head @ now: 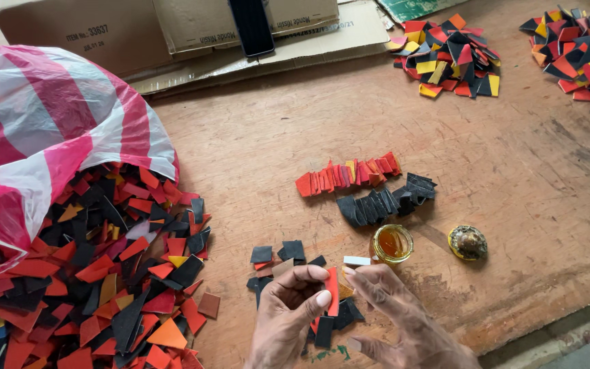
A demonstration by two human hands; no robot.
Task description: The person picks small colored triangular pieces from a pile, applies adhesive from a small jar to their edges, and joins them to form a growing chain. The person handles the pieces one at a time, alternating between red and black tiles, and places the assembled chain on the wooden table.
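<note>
My left hand (293,311) pinches a small red leather piece (332,292) upright between thumb and fingers. My right hand (397,318) touches the same piece from the right, fingers spread, and a small white stick (357,261) shows just above its fingertips. Below the hands lie a few black and red cut pieces (288,254). A small open jar of amber glue (391,244) stands just above my right hand, its lid (468,242) beside it to the right.
A fanned row of red pieces (349,175) and a row of black pieces (387,201) lie mid-table. A big heap of scraps (110,273) spills from a pink-and-white plastic bag (42,130) at left. Two piles of finished multicoloured pieces (452,58) (582,58) sit far right. Cardboard boxes (172,34) stand behind.
</note>
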